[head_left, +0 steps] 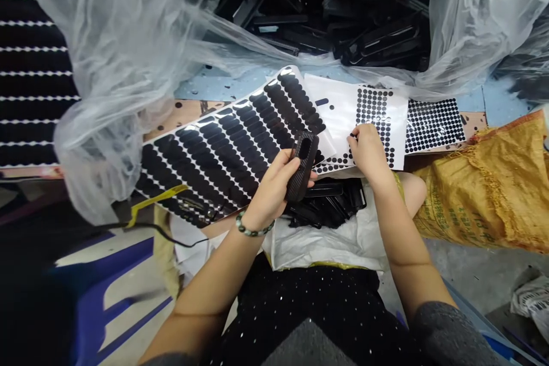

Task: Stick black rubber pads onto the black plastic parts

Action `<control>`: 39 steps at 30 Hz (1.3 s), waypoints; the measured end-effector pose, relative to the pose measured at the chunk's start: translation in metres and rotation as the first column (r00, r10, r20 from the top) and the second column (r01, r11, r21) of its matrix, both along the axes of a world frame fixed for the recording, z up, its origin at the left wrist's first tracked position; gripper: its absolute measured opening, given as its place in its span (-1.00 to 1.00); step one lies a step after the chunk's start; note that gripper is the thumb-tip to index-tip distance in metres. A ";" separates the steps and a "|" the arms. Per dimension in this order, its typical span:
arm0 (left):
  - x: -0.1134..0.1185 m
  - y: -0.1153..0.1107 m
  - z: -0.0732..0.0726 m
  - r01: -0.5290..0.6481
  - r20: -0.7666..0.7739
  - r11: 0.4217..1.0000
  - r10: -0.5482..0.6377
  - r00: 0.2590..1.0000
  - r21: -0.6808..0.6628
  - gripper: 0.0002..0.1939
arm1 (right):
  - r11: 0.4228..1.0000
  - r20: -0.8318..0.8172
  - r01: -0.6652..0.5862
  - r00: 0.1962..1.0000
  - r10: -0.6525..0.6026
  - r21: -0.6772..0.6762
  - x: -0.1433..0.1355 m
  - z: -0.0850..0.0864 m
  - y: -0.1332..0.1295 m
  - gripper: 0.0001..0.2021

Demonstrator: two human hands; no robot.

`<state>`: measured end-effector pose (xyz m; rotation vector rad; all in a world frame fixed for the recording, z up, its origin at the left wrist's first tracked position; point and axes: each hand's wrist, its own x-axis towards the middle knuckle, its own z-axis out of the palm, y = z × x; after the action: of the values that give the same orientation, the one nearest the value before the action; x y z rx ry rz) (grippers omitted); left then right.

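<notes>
My left hand [274, 186], a beaded bracelet at its wrist, is closed around a black oblong part [301, 174] with a woven-look surface and a dark oval recess near its top. To its right, my right hand [369, 151] pinches a small black round sticker [354, 136] between thumb and finger. Beneath that hand lies a white sheet of black round stickers [373, 106], some of its rows partly bare. A larger sheet of long black strip stickers [223, 146] slants behind my left hand.
Loose black plastic parts [317, 28] fill a clear plastic bag [128, 28] at the back. More black parts [338, 203] lie in a white bag [321, 243] on my lap. Another dot sheet [435, 124] and a yellow woven sack [489, 183] are at right.
</notes>
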<state>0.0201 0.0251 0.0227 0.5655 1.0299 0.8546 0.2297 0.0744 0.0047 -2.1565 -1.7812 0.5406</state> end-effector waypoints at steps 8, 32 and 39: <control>0.009 0.007 0.000 -0.077 0.120 0.996 0.072 0.990 0.036 -0.74 | 0.994 -0.633 0.105 0.772 -0.063 0.029 -0.020 0.016 -0.013 -0.88; -0.003 0.004 0.004 0.242 -0.113 0.894 -0.215 0.970 0.377 -0.73 | 0.998 -0.867 -0.059 0.499 0.019 -0.012 -0.033 0.026 -0.040 -0.46; 0.044 0.107 0.029 0.231 -0.402 0.638 0.135 0.906 0.735 -0.76 | 0.897 -0.720 -0.439 0.641 0.266 -0.059 0.014 0.043 -0.064 -0.71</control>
<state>0.0640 0.1319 0.0514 1.5821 0.9902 1.1520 0.2437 0.0103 0.0473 -1.3621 -1.7139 1.5036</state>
